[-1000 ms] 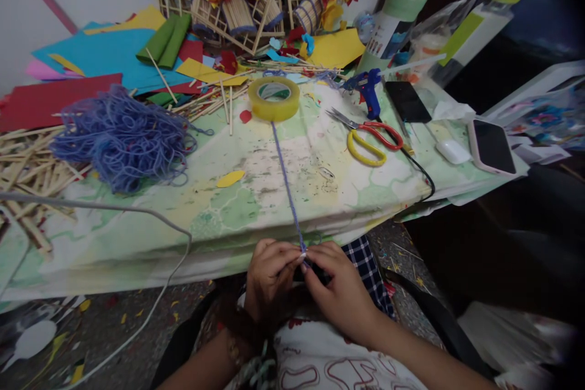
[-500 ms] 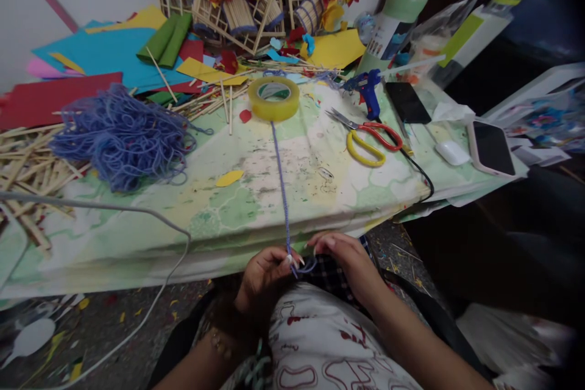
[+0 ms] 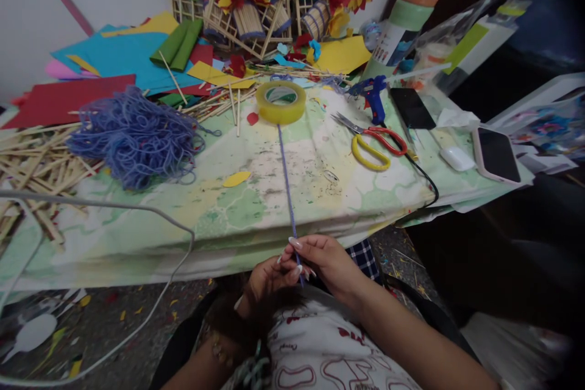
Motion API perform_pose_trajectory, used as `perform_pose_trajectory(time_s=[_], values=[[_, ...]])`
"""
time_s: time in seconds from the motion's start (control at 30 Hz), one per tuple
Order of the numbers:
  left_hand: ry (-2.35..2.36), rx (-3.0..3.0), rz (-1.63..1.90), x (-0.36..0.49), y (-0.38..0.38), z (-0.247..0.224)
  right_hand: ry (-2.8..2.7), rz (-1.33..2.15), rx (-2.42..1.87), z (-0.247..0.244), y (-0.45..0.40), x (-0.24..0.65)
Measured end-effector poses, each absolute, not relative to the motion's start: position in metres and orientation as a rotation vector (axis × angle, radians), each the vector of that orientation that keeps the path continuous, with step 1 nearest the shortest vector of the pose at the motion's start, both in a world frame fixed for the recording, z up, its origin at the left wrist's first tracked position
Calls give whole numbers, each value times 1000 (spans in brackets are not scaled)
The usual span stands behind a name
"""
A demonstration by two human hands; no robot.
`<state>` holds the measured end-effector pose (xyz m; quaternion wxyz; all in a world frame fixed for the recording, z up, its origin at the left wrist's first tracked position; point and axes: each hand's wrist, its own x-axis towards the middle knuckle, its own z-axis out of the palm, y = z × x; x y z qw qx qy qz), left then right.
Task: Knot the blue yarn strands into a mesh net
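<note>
A purple-blue cord (image 3: 287,186) runs taut from under a roll of yellowish tape (image 3: 280,109) down over the table's near edge to my hands. My right hand (image 3: 325,259) pinches the cord between thumb and fingers just beyond the edge. Close beside it, my left hand (image 3: 274,275) is closed on the cord a little lower, near its end. The fingertips of both hands nearly meet, and a short tail of cord hangs below them. Dark hair partly hides my left hand and wrist.
Left on the table lie a tangled heap of purple cord (image 3: 134,140) and thin wooden sticks (image 3: 34,170). A grey cable (image 3: 150,210) crosses in front. On the right are scissors (image 3: 377,146), a blue glue gun (image 3: 375,97), two phones and a bottle (image 3: 402,24). Coloured paper and stick frames stand behind.
My right hand has moved left and onto the taut cord, beside my left hand. The small cord loop between the hands no longer shows. The view has shifted slightly.
</note>
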<state>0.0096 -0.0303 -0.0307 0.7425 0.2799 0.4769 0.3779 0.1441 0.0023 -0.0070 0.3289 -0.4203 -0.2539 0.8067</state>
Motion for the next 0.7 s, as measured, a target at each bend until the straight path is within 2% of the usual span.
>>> perform_pose_trajectory(time_s=[0.27, 0.53, 0.7], values=[[946, 330, 603, 3, -27, -11, -740, 2046, -1165, -1, -7, 147], [1037, 445, 860, -14, -18, -14, -973, 1865, -1231, -9, -14, 151], [1016, 602, 728, 2, -14, 3, -1159, 1797, -1176, -12, -19, 151]])
